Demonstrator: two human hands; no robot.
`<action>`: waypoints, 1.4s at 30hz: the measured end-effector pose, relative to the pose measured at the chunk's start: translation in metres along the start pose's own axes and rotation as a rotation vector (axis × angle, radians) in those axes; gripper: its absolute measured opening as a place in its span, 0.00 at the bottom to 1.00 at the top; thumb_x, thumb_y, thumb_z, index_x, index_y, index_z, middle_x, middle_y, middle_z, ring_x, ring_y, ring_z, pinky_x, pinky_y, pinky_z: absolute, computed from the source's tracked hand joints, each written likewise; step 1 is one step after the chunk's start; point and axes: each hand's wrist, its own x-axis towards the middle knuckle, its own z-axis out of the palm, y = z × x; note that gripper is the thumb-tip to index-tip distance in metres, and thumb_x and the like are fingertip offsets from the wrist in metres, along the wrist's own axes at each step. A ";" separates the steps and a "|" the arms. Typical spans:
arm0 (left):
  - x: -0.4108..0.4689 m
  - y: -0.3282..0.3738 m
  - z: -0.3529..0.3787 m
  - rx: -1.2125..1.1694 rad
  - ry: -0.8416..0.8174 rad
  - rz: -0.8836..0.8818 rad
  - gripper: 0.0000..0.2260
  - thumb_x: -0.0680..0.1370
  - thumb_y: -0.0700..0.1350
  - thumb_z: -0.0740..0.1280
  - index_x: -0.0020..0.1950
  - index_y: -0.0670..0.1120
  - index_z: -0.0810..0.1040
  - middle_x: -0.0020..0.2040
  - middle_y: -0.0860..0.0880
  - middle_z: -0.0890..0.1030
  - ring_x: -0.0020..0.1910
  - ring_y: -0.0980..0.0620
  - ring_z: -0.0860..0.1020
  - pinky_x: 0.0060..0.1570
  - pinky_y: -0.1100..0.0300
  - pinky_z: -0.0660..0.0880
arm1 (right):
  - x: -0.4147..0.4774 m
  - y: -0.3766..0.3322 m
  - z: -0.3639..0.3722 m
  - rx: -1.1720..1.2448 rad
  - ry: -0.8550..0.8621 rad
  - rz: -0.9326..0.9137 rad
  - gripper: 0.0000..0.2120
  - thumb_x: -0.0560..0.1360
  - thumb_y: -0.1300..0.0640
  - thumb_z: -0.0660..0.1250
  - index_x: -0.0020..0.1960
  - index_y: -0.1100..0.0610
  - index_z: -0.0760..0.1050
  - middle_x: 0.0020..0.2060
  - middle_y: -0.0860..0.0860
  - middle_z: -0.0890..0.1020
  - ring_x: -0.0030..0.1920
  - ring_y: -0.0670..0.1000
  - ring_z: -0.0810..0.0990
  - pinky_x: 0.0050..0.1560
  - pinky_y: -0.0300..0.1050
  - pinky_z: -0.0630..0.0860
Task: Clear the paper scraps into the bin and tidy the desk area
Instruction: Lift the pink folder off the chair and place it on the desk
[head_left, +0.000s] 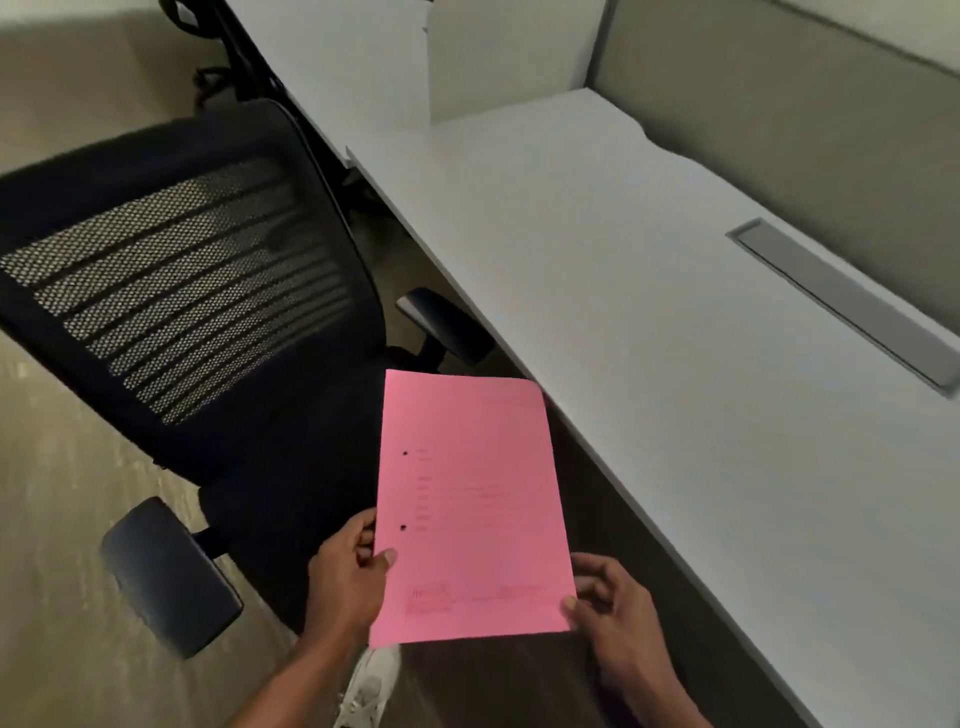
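A pink sheet (470, 506) with two punched holes and faint print is held flat in the air over the chair seat, just left of the desk's front edge. My left hand (345, 574) pinches its lower left edge, thumb on top. At the lower right corner my right hand (618, 618) grips the sheet the same way. No bin and no loose scraps show in this view.
A black mesh office chair (182, 291) with padded armrests (166, 574) stands left of the white desk (675, 322). A grey cable tray lid (841, 301) sits in the desktop near the beige partition (810, 130). A white shoe (371, 686) is on the beige floor below.
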 end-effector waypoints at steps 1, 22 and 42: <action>-0.007 0.009 0.001 -0.006 0.009 0.008 0.24 0.77 0.35 0.76 0.72 0.51 0.81 0.49 0.59 0.85 0.48 0.57 0.83 0.44 0.61 0.78 | -0.008 -0.002 -0.009 0.011 0.007 -0.015 0.22 0.75 0.70 0.74 0.63 0.50 0.80 0.46 0.50 0.90 0.48 0.50 0.90 0.49 0.51 0.87; -0.077 0.093 0.009 -0.190 0.008 0.045 0.26 0.79 0.35 0.74 0.75 0.50 0.77 0.49 0.60 0.83 0.49 0.59 0.82 0.40 0.62 0.78 | -0.049 -0.059 -0.083 0.108 0.052 -0.180 0.12 0.77 0.53 0.77 0.57 0.43 0.79 0.48 0.33 0.86 0.49 0.42 0.89 0.43 0.39 0.86; 0.077 0.234 -0.012 0.023 -0.449 0.333 0.28 0.81 0.40 0.73 0.57 0.77 0.75 0.50 0.69 0.84 0.48 0.62 0.86 0.38 0.63 0.83 | 0.069 -0.197 -0.117 0.488 0.469 -0.101 0.05 0.79 0.55 0.75 0.50 0.56 0.86 0.43 0.49 0.90 0.44 0.53 0.90 0.44 0.49 0.87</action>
